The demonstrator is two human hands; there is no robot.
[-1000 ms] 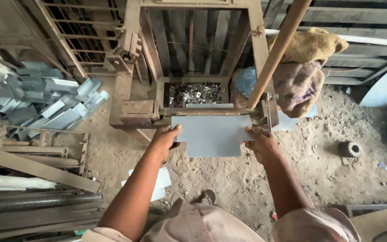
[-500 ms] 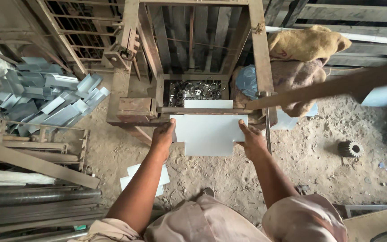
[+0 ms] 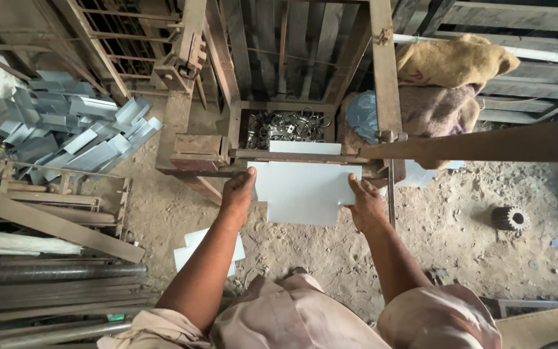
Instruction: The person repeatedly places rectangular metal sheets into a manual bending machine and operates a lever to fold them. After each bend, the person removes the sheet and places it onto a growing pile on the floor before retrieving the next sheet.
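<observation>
Head view shows my left hand point(image 3: 237, 194) and right hand point(image 3: 364, 205) each clamped on a side edge of the flat pale-grey notched metal sheet point(image 3: 305, 192), its far edge tucked under the rusty steel bar of the shear press point(image 3: 298, 156). I judge it best to keep it square, level, fingertips outside the bar.

The pale flat metal sheet point(image 3: 305, 190) slips under the rusty press bar point(image 3: 292, 156), its middle hidden. The long brown lever point(image 3: 485, 143) blurs, leaving frame rightward. Bin scraps point(image 3: 285, 127): perhaps rings.
</observation>
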